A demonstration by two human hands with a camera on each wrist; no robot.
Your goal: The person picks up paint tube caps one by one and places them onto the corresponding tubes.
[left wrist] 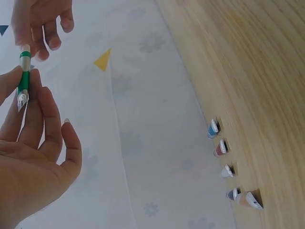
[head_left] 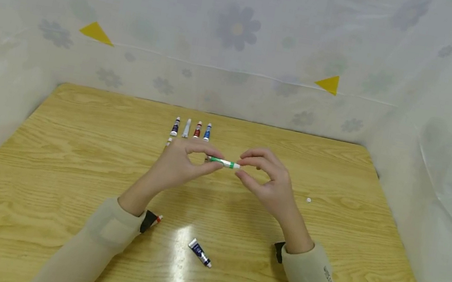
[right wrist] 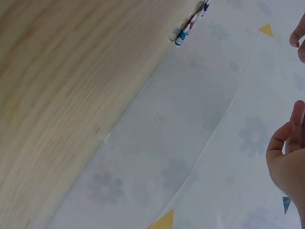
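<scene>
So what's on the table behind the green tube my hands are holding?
Behind the green tube, four small tubes lie in a row near the table's far edge. Another small piece beside them is mostly hidden by the left hand.

Left hand (head_left: 180,163): pinches the crimped end of a green tube (head_left: 222,162), held level above the table (head_left: 74,146).
Right hand (head_left: 266,179): fingertips at the tube's white cap end.
Row (head_left: 191,129): four tubes side by side beyond the hands, near the far edge.
Dark tube (head_left: 200,253): lies between the forearms.
White cap (head_left: 309,200): right of the right hand.
</scene>
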